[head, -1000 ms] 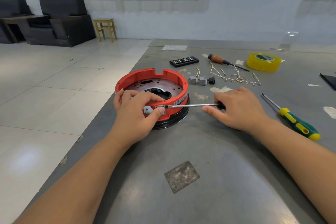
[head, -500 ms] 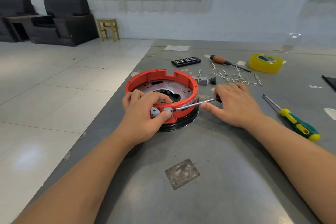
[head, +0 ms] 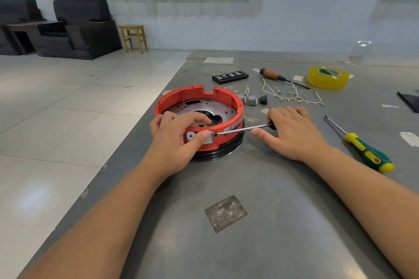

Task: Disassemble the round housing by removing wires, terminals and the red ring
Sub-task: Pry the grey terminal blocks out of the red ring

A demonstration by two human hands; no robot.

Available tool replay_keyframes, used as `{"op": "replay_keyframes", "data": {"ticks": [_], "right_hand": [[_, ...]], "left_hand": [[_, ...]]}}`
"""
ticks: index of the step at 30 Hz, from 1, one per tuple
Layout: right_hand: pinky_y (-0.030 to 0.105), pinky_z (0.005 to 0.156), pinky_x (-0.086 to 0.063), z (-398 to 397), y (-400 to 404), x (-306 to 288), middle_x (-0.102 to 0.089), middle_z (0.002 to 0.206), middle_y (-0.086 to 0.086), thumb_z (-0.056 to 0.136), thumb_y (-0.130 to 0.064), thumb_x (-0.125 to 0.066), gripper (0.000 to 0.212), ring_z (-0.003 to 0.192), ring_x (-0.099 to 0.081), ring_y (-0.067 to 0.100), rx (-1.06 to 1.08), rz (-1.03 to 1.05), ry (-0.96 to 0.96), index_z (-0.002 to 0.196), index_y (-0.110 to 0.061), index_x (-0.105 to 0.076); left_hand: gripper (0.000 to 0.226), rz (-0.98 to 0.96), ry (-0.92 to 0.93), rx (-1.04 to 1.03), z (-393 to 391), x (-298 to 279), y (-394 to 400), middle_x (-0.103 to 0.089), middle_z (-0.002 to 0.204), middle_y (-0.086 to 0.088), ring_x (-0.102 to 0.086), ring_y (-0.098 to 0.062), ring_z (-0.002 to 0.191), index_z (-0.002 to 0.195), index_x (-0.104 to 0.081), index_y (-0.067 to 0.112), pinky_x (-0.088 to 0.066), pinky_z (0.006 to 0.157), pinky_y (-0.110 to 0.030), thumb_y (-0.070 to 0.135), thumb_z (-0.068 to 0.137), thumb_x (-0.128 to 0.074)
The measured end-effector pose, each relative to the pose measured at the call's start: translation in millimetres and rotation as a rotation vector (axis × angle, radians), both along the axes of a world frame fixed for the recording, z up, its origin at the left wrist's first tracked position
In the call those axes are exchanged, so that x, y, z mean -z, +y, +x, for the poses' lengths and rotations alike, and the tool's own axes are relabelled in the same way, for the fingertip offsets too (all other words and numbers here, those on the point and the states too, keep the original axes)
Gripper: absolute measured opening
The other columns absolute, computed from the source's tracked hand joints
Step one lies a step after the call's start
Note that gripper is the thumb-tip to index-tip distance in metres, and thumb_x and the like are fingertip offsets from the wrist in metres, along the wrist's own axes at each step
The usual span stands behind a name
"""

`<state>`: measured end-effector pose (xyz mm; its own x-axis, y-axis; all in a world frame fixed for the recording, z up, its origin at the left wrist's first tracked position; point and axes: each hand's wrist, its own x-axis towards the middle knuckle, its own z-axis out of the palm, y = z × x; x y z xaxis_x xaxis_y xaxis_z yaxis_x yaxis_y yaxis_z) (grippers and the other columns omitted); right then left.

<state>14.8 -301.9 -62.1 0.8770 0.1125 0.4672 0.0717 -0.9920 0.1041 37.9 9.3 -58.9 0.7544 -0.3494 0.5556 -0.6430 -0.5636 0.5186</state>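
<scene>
Screwdriver (head: pixel 243 129) handle under right hand (head: pixel 292 131)

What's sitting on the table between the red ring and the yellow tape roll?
In the head view, between the red ring and tape roll: grey terminal blocks and loose removed wires.

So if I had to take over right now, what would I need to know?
Left hand: grips the near rim of the red ring, thumb pressing a grey terminal on its outer wall.
Right hand: holds a screwdriver level, tip at that terminal.
Housing: on the table, ring still seated on its black base.
Done: wires and two terminals lie loose behind the housing.
Left: free this terminal and the one beside it, then lift off the ring.
A green-yellow screwdriver lies spare on the right.
</scene>
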Motion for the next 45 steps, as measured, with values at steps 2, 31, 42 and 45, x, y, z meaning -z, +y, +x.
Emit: {"op": "replay_keyframes", "data": {"ticks": [2, 31, 42, 45], "right_hand": [[0.041, 0.091, -0.038, -4.2, -1.4, 1.2, -0.05, 0.08, -0.01, 0.088, -0.088, -0.01, 0.072, 0.082, -0.049, 0.017, 0.009, -0.011, -0.008, 0.083, -0.026, -0.046], [0.037, 0.083, -0.03, 6.6, -0.2, 6.0, -0.043, 0.073, -0.016, 0.074, -0.1, -0.016, 0.079, 0.081, -0.047, 0.016, 0.014, 0.056, 0.122, 0.08, -0.028, -0.046], [0.04, 0.089, -0.034, 21.9, 4.7, -4.6, -0.066, 0.079, 0.002, 0.098, -0.034, -0.048, 0.024, 0.085, -0.059, 0.03, 0.111, -0.021, 0.047, 0.081, -0.018, -0.055], [0.043, 0.091, -0.035, 25.8, 8.2, -5.3, -0.066, 0.079, 0.006, 0.101, -0.031, -0.047, 0.027, 0.084, -0.06, 0.032, 0.123, -0.024, 0.001, 0.078, -0.017, -0.052]], "left_hand": [[0.019, -0.003, -0.013, -0.008, 0.3, -0.3, 0.0, -0.056, 0.101, 0.041, -0.027, 0.019, 0.118, 0.11, -0.057, 0.058, -0.02, 0.107, -0.037, 0.054, 0.092, -0.055], [0.028, -0.032, 0.087, 0.007, -2.3, -7.4, 4.0, -0.063, 0.115, 0.026, -0.041, -0.019, 0.126, 0.089, -0.064, 0.067, -0.019, 0.099, -0.012, 0.042, 0.088, -0.077], [0.033, 0.033, 0.107, 0.016, -4.1, -10.1, 3.1, -0.044, 0.108, 0.032, -0.029, -0.015, 0.123, 0.087, -0.059, 0.075, -0.021, 0.101, -0.033, 0.045, 0.093, -0.07], [0.033, 0.019, 0.13, 0.011, -4.8, -11.9, 3.0, -0.046, 0.111, 0.026, -0.03, -0.016, 0.123, 0.088, -0.057, 0.078, -0.021, 0.1, -0.032, 0.047, 0.091, -0.069]]}}
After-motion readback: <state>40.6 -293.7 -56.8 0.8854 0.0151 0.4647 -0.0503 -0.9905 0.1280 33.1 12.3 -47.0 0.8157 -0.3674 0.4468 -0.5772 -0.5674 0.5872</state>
